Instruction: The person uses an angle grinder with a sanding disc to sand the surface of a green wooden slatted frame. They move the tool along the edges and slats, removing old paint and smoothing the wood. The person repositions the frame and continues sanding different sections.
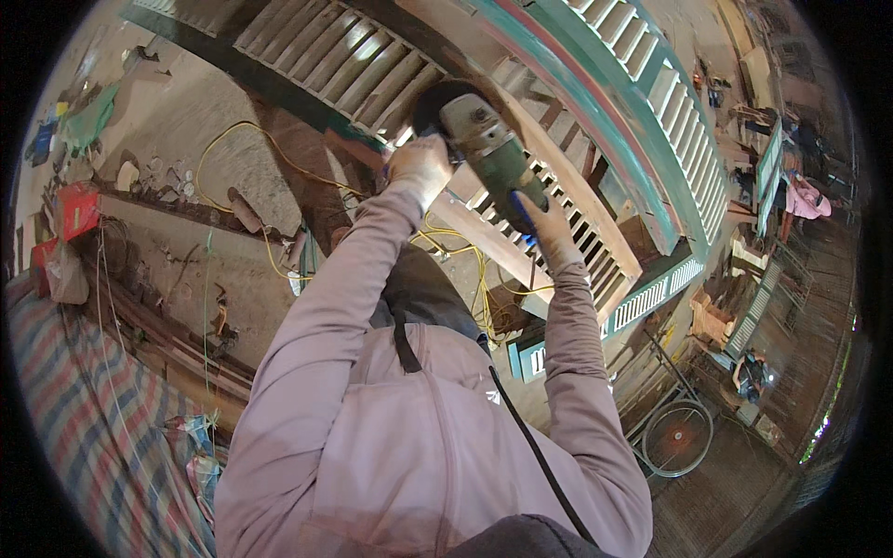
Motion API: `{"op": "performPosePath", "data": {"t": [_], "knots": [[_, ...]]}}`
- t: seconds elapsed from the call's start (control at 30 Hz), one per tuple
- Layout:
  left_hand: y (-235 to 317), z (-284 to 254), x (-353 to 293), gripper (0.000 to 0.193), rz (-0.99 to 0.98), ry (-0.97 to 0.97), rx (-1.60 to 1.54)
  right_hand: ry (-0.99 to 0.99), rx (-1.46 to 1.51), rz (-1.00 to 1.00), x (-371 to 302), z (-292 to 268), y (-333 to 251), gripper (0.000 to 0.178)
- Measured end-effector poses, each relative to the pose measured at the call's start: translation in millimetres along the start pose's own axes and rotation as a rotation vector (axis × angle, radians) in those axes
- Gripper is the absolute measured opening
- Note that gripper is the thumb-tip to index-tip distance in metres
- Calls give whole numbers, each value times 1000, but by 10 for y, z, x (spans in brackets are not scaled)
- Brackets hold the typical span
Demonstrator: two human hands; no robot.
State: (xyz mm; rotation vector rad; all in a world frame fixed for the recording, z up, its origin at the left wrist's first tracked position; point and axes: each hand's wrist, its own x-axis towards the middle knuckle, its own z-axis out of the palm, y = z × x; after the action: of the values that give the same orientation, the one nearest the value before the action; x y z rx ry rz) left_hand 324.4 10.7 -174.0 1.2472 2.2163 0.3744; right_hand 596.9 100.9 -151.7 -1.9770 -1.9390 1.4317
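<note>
Both hands are on a greenish angle grinder (499,164) with a dark round disc at its far end. My left hand (419,169) is closed at the side of the tool's head; the handle under it is mostly hidden. My right hand (549,226) wraps round the rear of the body, and a bit of blue shows at its fingers. The disc lies over the end of a louvered shutter (326,110) with a green frame; whether it touches the wood I cannot tell. Below the grinder lies a bare-wood louvered panel (607,226).
A yellow cord (482,293) loops below the grinder and off to the left. Green louvered shutters (677,139) stand at the right. A red box (76,209) and striped sheeting (74,391) are at the left. A spoked wheel (677,437) and a person in pink (806,198) are farther right.
</note>
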Motion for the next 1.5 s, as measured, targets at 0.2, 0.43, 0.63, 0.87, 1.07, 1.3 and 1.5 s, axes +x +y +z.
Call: {"op": "performPosePath", "data": {"t": [0.2, 0.43, 0.63, 0.87, 1.07, 1.3, 1.5], "knots": [[425, -150, 456, 30, 50, -113, 63, -81, 219, 28, 71, -294, -279, 72], [-136, -101, 334, 22, 44, 67, 138, -114, 107, -41, 69, 31, -420, 75], [-745, -550, -203, 33, -223, -46, 111, -140, -67, -134, -266, 659, -875, 71], [-912, -189, -603, 43, -330, -77, 154, -242, -311, -73, -619, 526, -1040, 109], [-373, -216, -295, 39, -115, -8, -5, -226, -134, 149, -304, 130, -878, 87], [-113, -34, 343, 28, -87, 89, -46, -145, 45, -40, 282, -53, -686, 68], [29, -43, 105, 24, -100, -37, -154, -155, 145, -43, 133, -136, -413, 64]]}}
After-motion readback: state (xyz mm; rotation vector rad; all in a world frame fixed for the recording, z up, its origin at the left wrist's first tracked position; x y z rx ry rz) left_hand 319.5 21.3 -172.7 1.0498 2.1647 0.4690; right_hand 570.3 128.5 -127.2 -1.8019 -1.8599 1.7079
